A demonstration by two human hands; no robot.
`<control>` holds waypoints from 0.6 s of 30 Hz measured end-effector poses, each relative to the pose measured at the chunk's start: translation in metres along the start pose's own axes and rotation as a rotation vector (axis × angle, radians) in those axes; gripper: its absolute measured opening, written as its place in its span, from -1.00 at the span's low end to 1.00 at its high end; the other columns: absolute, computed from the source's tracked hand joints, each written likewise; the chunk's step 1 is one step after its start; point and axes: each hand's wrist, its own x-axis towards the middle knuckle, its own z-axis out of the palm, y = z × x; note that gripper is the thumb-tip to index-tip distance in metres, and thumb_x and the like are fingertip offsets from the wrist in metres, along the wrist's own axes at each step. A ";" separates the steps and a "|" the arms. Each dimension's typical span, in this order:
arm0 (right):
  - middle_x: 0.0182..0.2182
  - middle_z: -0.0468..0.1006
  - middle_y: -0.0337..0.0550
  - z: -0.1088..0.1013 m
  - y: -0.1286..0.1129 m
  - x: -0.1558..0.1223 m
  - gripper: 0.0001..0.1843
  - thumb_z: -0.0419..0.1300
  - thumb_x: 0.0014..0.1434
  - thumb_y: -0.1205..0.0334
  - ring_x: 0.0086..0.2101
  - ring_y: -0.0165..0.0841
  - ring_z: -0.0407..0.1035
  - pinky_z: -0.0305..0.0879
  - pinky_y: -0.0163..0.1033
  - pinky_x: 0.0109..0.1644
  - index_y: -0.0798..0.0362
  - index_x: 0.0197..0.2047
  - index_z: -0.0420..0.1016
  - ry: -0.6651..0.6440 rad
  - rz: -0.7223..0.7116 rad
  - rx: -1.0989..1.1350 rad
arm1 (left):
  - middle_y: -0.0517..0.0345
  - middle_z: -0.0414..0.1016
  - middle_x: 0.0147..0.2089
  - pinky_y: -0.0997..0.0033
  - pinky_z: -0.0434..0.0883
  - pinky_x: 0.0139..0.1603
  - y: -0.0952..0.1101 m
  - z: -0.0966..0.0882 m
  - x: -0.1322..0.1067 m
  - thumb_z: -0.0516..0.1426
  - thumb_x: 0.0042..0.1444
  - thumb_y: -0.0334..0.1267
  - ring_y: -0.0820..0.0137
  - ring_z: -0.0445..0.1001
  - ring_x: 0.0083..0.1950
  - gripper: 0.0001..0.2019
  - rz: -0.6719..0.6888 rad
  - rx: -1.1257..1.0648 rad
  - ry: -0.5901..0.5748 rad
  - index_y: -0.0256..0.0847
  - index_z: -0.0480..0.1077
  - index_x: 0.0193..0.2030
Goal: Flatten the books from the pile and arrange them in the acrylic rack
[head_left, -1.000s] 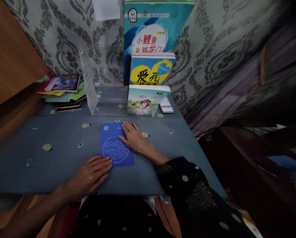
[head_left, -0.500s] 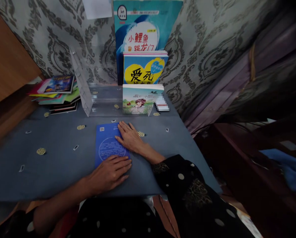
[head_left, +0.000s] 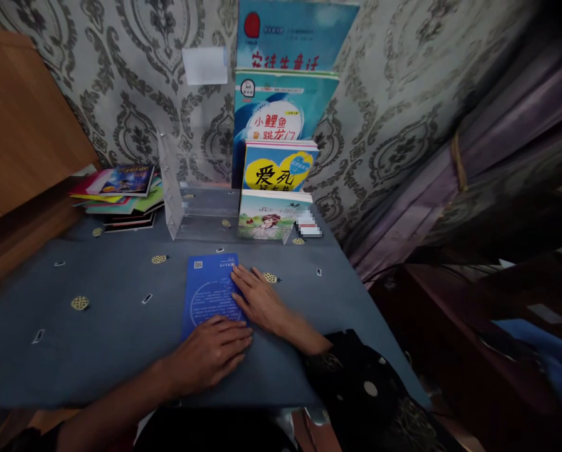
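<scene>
Compared with a second ago, the left hand (head_left: pixel 210 351) has slid from the lower left corner of the blue booklet (head_left: pixel 210 282) across its bottom edge towards the right, ending near the right hand (head_left: pixel 262 301); the view has also tilted up, so more of the standing books (head_left: pixel 274 157) shows.

That booklet lies flat on the tablecloth (head_left: pixel 121 339), in front of the clear stand (head_left: pixel 170 201) and apart from it. Its left side and upper left corner are free of any hand, so uneven pressure could swivel it, with the right-hand edge acting as a pivot. A hard sweep by the left palm might crease the bottom edge or ruck the cloth along with it (loose fabric seems likely, though its grip on the table is hidden).

As for the fingers, those of the left hand lie outstretched and close together, slightly curved, over the lower right part of the booklet, pinching nothing. Those of the right hand are also nearly straight and close together along the right margin, its thumb a little apart on the cover. How hard either hand presses, I cannot tell.
</scene>
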 end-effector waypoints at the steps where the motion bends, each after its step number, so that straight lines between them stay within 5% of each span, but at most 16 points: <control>1: 0.30 0.29 0.09 -0.001 0.000 -0.006 -0.50 -0.05 0.38 0.21 0.33 -0.19 0.07 -0.02 0.08 0.40 0.19 0.32 0.24 -0.004 -0.015 0.007 | 0.09 0.54 0.13 0.19 0.36 0.17 0.000 0.001 0.000 -0.01 0.36 -0.29 0.32 0.49 0.14 -0.70 0.000 0.001 0.006 -0.16 0.41 0.15; 13: 0.29 0.30 0.05 -0.008 -0.012 -0.065 -0.49 -0.04 0.35 0.35 0.31 -0.22 0.10 0.05 0.11 0.38 0.15 0.34 0.23 -0.056 -0.120 0.084 | 0.01 0.58 0.04 0.24 0.43 0.13 0.004 -0.009 0.001 -0.03 0.35 -0.34 0.33 0.53 0.08 -0.71 -0.008 -0.054 0.059 -0.21 0.45 0.07; 18: 0.30 0.30 0.00 -0.006 -0.015 -0.073 -0.42 0.07 0.31 0.33 0.31 -0.21 0.12 0.07 0.10 0.38 0.06 0.37 0.17 -0.019 -0.119 0.095 | -0.01 0.54 0.12 0.19 0.40 0.20 -0.012 -0.013 -0.004 -0.01 0.35 -0.34 0.31 0.48 0.17 -0.70 -0.055 -0.106 0.059 -0.21 0.44 0.12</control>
